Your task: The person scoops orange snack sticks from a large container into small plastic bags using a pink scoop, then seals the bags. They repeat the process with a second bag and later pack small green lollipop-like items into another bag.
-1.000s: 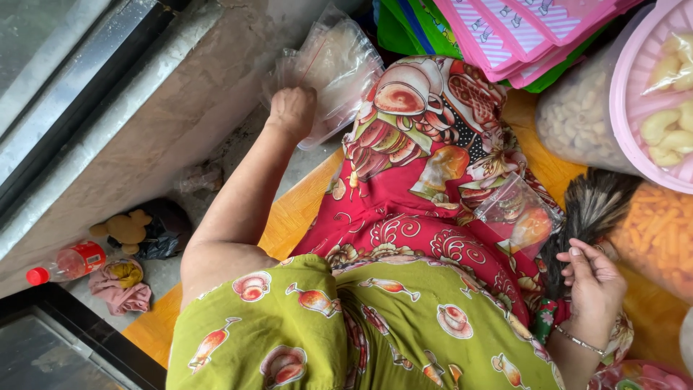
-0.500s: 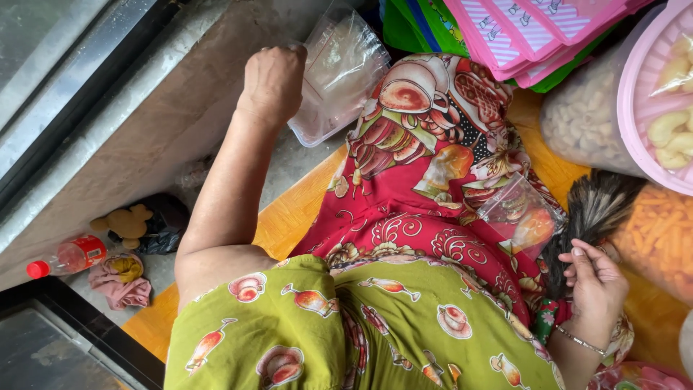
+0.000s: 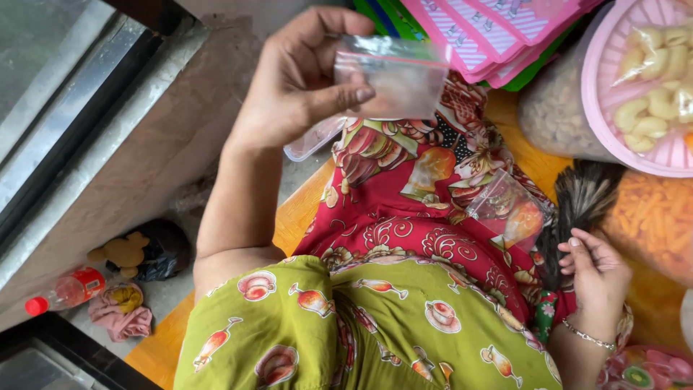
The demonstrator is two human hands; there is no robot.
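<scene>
Small clear plastic bag [image 3: 393, 83] is seen lifted in front of the camera, pinched between the thumb and curled fingers of the left hand [image 3: 303, 79]. A second ago the same hand was stretched out to a heap of clear bags lying by the concrete ledge [image 3: 144, 144]; half a second ago it was raised above that heap. One bag has thus been drawn from the stack and brought up over the lap, and appears empty and flat, its top edge catching the light. The edge of the remaining stack of bags [image 3: 310, 141] is partly visible below the wrist.

The right hand [image 3: 595, 278] is rested at the far side of the lap, its fingers loosely curled against a dark brush of bristles [image 3: 577, 209]; nothing is clearly gripped by it, and its place is unchanged from the earlier frames. Another clear bag [image 3: 505, 209] is laid on the red floral cloth [image 3: 419, 217] covering the knees.

A pink basket [image 3: 606, 130] of pale curled snacks is set at the upper right, beside a sack of orange sticks [image 3: 650, 217] and a pile of pink striped packets [image 3: 498, 29]. On the floor at lower left, a red-capped bottle [image 3: 61, 292] is seen lying near a crumpled pink rag [image 3: 119, 318].
</scene>
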